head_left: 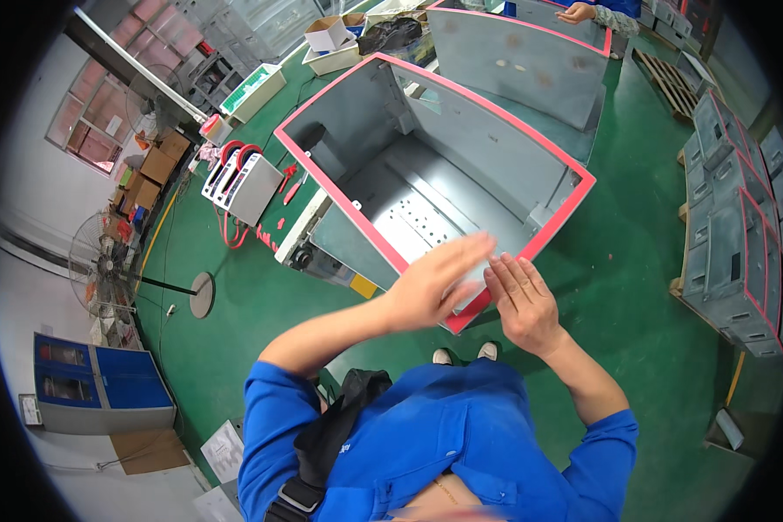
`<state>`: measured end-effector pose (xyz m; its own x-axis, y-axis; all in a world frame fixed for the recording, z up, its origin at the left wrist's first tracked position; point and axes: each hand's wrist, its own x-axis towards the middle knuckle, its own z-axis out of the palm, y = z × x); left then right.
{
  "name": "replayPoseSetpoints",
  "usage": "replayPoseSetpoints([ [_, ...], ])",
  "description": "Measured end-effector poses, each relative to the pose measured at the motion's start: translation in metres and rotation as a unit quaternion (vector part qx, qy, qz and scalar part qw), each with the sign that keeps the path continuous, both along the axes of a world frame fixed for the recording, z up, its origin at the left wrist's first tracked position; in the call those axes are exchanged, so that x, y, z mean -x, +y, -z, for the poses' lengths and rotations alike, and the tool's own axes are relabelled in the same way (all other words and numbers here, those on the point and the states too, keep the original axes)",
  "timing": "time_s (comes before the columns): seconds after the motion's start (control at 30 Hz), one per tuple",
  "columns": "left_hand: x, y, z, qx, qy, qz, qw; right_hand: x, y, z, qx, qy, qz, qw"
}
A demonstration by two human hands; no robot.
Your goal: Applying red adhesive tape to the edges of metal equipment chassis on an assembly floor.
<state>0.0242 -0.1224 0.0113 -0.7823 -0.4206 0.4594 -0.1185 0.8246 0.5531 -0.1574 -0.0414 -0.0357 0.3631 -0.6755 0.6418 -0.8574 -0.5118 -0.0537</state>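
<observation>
A large grey metal cabinet shell (461,117) stands open side up in front of me, its rim lined with pink-red tape (548,224). At its nearest corner my right hand (524,306) lies with fingers stretched out, the fingertips over the taped rim. My left hand (435,285) is beside it, slightly blurred, with fingers extended over the near edge. Whether the left fingers touch the rim, I cannot tell. No object shows in either hand. The hands cover part of the tape near that corner.
White tape dispensers (245,187) with red rolls sit on a green-topped bench at left, near red-handled tools (294,190). A second taped cabinet (522,65) stands behind, with another person's hand (576,13) beside it. A standing fan (96,261) is left; stacked grey cabinets (726,252) line the right.
</observation>
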Motion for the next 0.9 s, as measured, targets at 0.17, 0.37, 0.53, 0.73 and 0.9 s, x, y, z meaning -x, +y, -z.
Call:
replayPoseSetpoints([
  [0.17,-0.028,0.030,0.028,0.165,-0.095,0.092,0.977,0.049,-0.029,0.002,0.025,0.026,0.060,0.998],
  [0.37,-0.042,0.042,0.044,0.173,-0.080,0.047,0.981,0.134,-0.078,0.013,0.036,-0.010,0.182,0.983],
  [0.53,-0.051,0.039,0.050,0.181,-0.054,0.063,0.980,0.129,-0.085,0.015,0.035,-0.041,0.195,0.979],
  [0.73,-0.057,0.018,0.064,0.204,0.020,0.151,0.967,0.018,-0.012,0.003,-0.012,-0.023,0.181,0.983],
  [0.9,-0.077,-0.005,0.067,0.201,0.075,0.218,0.952,-0.088,0.044,0.009,-0.017,-0.070,0.221,0.973],
])
